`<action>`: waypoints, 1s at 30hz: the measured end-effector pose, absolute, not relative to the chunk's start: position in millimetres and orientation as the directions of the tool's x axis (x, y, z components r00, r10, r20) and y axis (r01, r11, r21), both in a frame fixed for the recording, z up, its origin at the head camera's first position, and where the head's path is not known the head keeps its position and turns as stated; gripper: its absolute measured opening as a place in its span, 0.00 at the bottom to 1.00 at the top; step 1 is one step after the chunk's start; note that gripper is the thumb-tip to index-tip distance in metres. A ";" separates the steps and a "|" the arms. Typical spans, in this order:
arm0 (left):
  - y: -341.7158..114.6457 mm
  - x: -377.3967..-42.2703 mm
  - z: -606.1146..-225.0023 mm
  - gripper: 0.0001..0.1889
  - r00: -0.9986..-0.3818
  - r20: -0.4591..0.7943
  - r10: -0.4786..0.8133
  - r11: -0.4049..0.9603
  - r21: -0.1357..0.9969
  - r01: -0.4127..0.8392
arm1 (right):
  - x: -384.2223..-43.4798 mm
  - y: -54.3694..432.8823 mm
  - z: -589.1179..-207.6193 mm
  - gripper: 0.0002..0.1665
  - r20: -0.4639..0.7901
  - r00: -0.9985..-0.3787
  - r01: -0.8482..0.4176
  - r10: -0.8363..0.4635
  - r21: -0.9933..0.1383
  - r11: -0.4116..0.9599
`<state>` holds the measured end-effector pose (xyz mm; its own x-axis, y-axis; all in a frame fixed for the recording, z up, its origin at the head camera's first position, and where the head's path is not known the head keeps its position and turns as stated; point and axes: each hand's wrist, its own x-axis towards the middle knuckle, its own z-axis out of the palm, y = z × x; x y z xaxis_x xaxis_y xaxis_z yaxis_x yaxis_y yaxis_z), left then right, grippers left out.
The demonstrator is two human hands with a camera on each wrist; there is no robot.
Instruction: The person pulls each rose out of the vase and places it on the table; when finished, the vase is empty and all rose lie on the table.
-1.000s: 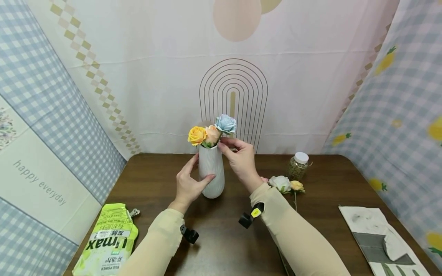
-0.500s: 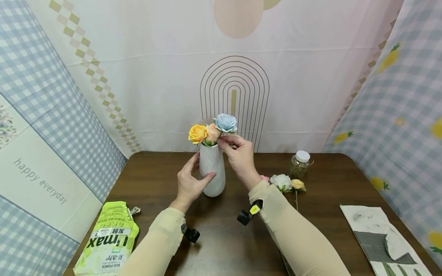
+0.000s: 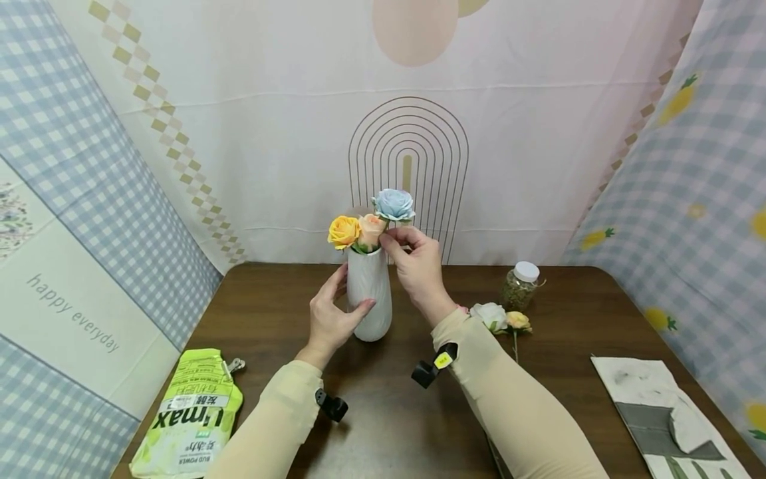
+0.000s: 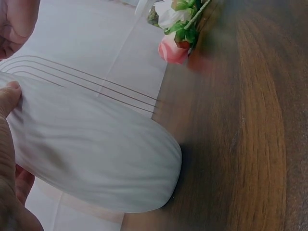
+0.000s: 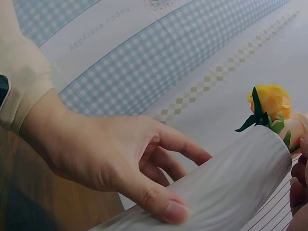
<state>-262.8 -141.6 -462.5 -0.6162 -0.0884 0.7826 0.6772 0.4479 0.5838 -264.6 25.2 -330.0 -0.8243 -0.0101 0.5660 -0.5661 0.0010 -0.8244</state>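
Note:
A white ribbed vase (image 3: pixel 369 293) stands upright on the table, and my left hand (image 3: pixel 332 318) grips its side, thumb in front and fingers behind. In the right wrist view the left hand (image 5: pixel 115 159) wraps the vase (image 5: pixel 231 178) below its rim. A yellow rose (image 3: pixel 344 232) and a peach rose (image 3: pixel 372 230) sit in the vase mouth. Just right of the rim, my right hand (image 3: pixel 417 265) pinches the stem of a blue rose (image 3: pixel 393 204), whose bloom stands above the others. The pinched stem is mostly hidden by the fingers.
White (image 3: pixel 489 316) and yellow (image 3: pixel 518 320) flowers lie to the right, beside a white-lidded jar (image 3: pixel 519 286). A pink rose (image 4: pixel 173 48) shows in the left wrist view. A green bag (image 3: pixel 190 412) lies at left; a folded white-and-grey cloth-like item (image 3: pixel 664 412) lies at right.
The blue rose has risen slightly above the vase, along with my right hand. My left hand keeps its hold on the vase.

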 end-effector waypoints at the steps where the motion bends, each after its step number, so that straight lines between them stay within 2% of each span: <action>1: -140.9 -262.9 -462.6 0.42 -0.610 0.787 -0.087 0.448 0.578 0.682 | -264.6 25.5 -329.3 0.08 0.568 -0.823 -0.568 -0.007 -0.823 -0.002; 5: -138.8 -263.2 -462.8 0.43 -0.586 0.806 -0.086 0.449 0.556 0.699 | -264.7 26.8 -328.0 0.09 0.557 -0.830 -0.557 0.006 -0.830 -0.022; 14: -141.6 -260.9 -462.6 0.42 -0.636 0.768 -0.079 0.447 0.597 0.666 | -267.8 27.0 -325.7 0.08 0.562 -0.827 -0.560 0.016 -0.820 -0.115; 24: -138.8 -259.0 -457.9 0.42 -0.609 0.789 -0.083 0.445 0.576 0.686 | -293.4 27.8 -335.5 0.13 0.595 -0.801 -0.597 0.062 -0.787 -0.155; 30: -135.6 -250.7 -447.9 0.42 -0.605 0.791 -0.091 0.456 0.573 0.681 | -294.3 28.4 -335.9 0.11 0.564 -0.826 -0.562 0.014 -0.821 -0.104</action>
<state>-250.7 -135.6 -447.9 -0.6050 -0.0908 0.7910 0.6810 0.4556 0.5733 -294.3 28.4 -335.9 -0.8257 0.0139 0.5640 -0.5622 -0.1035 -0.8205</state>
